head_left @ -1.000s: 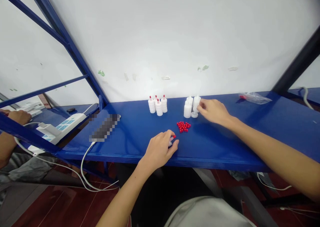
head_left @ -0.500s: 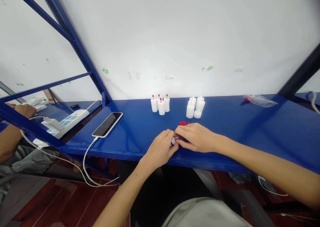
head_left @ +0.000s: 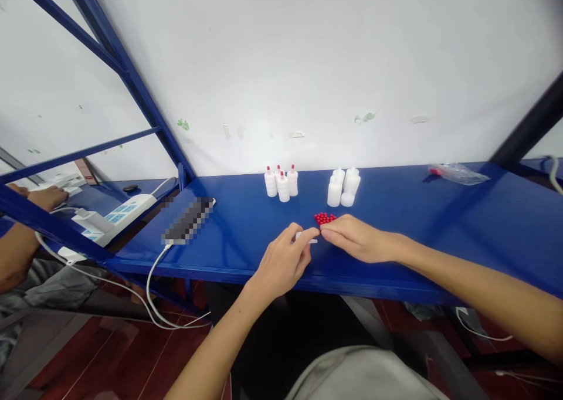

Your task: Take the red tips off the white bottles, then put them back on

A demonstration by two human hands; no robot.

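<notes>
The left hand (head_left: 281, 259) grips a small white nozzle piece (head_left: 313, 241) above the bench (head_left: 246, 230), while the right hand (head_left: 360, 239) has its fingers pinched together beside the small red caps (head_left: 324, 219); whether it holds one cannot be told. Behind them stand four red-tipped bottles (head_left: 284, 190) and, to their right, a cluster of plain white bottles (head_left: 334, 193).
</notes>
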